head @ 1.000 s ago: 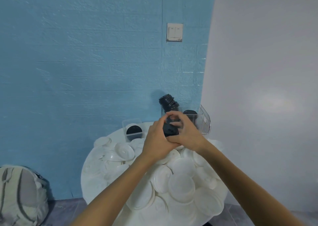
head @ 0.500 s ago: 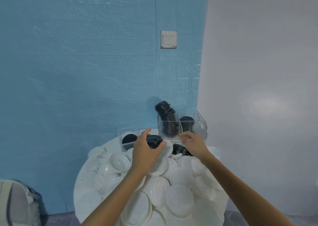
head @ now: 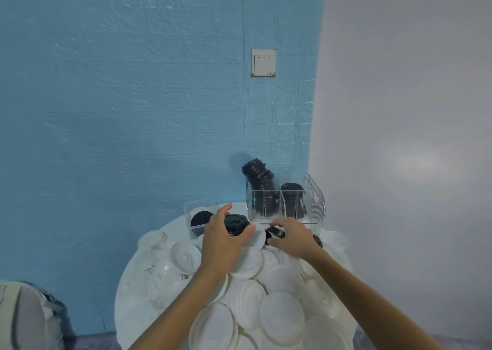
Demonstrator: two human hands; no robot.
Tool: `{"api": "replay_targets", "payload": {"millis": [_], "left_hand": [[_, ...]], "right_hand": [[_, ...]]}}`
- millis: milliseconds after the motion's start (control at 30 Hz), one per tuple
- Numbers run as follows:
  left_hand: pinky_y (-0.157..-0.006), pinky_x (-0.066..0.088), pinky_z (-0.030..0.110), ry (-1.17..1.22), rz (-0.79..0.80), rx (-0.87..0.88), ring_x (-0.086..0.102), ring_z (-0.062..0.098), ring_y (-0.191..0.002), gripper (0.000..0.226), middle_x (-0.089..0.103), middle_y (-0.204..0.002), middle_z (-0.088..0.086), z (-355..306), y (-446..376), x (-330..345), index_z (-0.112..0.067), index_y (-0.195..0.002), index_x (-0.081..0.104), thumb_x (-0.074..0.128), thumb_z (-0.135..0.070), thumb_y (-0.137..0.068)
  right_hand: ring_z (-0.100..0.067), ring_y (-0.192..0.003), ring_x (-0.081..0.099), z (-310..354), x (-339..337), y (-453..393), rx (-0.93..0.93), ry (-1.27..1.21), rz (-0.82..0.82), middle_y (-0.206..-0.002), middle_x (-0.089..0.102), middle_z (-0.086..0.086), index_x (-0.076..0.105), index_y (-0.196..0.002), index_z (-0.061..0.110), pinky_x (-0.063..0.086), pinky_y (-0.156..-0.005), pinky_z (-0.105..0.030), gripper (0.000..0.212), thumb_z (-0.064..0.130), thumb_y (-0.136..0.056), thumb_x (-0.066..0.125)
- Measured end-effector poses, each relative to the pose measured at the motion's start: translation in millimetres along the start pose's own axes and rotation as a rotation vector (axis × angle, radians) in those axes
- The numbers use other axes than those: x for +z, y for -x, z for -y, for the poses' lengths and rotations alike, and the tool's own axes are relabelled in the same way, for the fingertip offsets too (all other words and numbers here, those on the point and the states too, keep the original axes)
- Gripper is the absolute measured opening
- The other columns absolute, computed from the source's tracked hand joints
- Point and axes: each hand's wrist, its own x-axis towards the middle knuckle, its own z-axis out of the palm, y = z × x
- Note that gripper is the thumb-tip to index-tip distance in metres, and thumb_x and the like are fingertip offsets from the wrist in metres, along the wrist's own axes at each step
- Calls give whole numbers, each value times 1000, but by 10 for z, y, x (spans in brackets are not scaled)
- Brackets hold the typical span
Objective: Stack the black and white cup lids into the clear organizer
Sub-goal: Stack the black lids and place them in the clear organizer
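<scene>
Left hand [head: 223, 239] gripped small stack of black lids [head: 235, 224], fingers curled round it, above white lids [head: 282, 315] heaped on round table [head: 127, 301]; right hand [head: 291, 239] pinched single black lid [head: 277, 233] at pile's far edge, just before clear organizer [head: 286, 203]; we noted organizer's left bay held tall leaning black stack [head: 259, 182], next bay shorter one [head: 292, 198]; smaller clear bin [head: 198, 214] at left held one black lid; wall switch [head: 263, 62] above.
</scene>
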Motion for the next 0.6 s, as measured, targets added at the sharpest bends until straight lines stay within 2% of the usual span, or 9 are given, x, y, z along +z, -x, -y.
{"api": "replay_targets", "payload": {"millis": [100, 167, 300, 367, 467, 600], "left_hand": [[-106, 46, 38, 7, 0, 4, 50, 15, -126, 71, 52, -136, -13, -10, 12, 13, -39, -139, 44, 78, -57, -78], [-106, 46, 37, 4, -4, 6, 49, 14, -126, 71, 52, -136, -13, -12, 17, 19, -39, -138, 45, 78, -57, -79], [-107, 46, 38, -5, 3, -7, 48, 14, -128, 72, 51, -139, -14, 6, 15, 4, -40, -139, 44, 77, -60, -78], [-107, 45, 37, -1, 3, -11, 48, 15, -129, 72, 51, -139, -14, 6, 10, -8, -39, -139, 44, 77, -59, -78], [-107, 44, 37, 5, 3, -9, 48, 15, -129, 74, 50, -140, -14, 1, 2, -27, -40, -139, 44, 78, -60, -77], [-108, 46, 41, 35, 5, -17, 51, 14, -128, 76, 53, -136, -15, -29, -10, -22, -41, -139, 43, 79, -61, -75]], "right_hand": [[-15, -113, 61, -40, 52, -50, 29, -125, -35, -126, 67, 4, 66, -123, 25, 46, -89, -29, 37, 45, -92, 68], [-14, -112, 61, -33, 59, -55, 42, -160, -63, -123, 68, 4, 68, -115, 24, 41, -84, -27, 28, 42, -93, 67], [-13, -93, 62, -5, 65, -57, 75, -194, -121, -111, 70, 4, 67, -103, 24, 40, -73, -25, 13, 31, -93, 70], [-13, -94, 65, -3, 42, -60, 76, -233, -168, -104, 72, 6, 67, -95, 27, 41, -69, -22, 6, 26, -92, 71], [-13, -99, 68, 24, -62, -53, 67, -334, -228, -94, 70, 10, 65, -91, 27, 45, -77, -22, 10, 21, -90, 73], [-7, -94, 68, 229, -381, 20, -29, -532, -335, -97, 71, 12, 69, -100, 24, 53, -89, -24, 16, 19, -88, 77]]}}
